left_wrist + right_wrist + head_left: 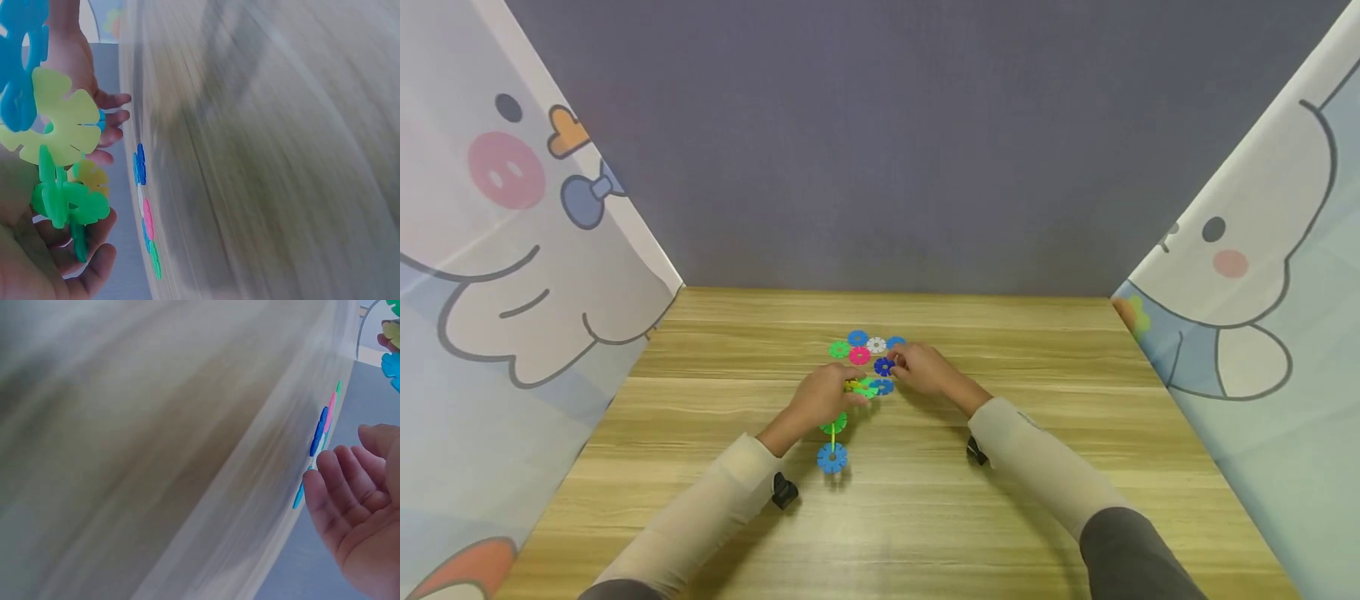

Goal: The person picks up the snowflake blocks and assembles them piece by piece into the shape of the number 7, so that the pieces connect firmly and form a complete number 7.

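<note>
1. Lower centre of the head view: the left hand curls its fingers round a linked chain of snowflake discs; the dangling blue end could snag and pop off.
2. Behind it, the right hand, fingers loosely spread and holding nothing, touches a dark blue disc.
3. Farthest, at frame centre, the flat row of discs on the table could scatter if nudged.

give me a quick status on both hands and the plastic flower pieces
Left hand grips the joined flower pieces. Right hand open, fingers at the loose pieces lying flat on the table. Nothing in the way.
</note>
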A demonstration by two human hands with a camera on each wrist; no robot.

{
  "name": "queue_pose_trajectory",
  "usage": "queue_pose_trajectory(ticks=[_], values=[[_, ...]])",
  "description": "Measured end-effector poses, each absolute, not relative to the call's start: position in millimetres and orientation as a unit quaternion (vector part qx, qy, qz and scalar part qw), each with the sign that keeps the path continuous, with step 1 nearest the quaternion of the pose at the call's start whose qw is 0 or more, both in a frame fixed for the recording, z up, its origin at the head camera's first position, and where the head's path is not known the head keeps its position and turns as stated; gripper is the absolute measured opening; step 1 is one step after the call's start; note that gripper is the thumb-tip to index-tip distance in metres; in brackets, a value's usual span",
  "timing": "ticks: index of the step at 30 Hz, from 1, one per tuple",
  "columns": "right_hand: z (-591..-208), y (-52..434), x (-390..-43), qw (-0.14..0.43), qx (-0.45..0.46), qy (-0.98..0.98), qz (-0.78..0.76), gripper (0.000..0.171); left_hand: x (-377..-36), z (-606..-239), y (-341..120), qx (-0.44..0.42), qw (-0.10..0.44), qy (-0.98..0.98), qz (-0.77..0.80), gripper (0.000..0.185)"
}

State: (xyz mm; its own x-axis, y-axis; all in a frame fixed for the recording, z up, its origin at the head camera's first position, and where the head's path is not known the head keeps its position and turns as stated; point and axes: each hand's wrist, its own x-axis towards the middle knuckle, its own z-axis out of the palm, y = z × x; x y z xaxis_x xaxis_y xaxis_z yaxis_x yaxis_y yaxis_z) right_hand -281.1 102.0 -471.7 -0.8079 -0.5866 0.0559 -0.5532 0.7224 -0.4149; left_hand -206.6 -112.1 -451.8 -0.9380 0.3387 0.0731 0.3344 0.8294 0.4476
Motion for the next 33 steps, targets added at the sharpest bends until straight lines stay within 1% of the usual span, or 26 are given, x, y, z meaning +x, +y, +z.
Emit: queue_pose_trajectory(ticks=[10,19,33], values=[[-476,92,-291,0.057,-0.278,0.943,-0.172,0.035,-207,-451,-111,0.182,0.005,0.956,0.231,0.048],[-478,89,-292,0.075,-0.267,0.946,-0.165,0.037,-206,-450,-111,0.177,0.014,0.955,0.237,0.046],[-482,87,-294,0.072,-0.265,0.949,-0.158,0.038,-207,-451,-111,0.178,0.018,0.956,0.232,0.045]])
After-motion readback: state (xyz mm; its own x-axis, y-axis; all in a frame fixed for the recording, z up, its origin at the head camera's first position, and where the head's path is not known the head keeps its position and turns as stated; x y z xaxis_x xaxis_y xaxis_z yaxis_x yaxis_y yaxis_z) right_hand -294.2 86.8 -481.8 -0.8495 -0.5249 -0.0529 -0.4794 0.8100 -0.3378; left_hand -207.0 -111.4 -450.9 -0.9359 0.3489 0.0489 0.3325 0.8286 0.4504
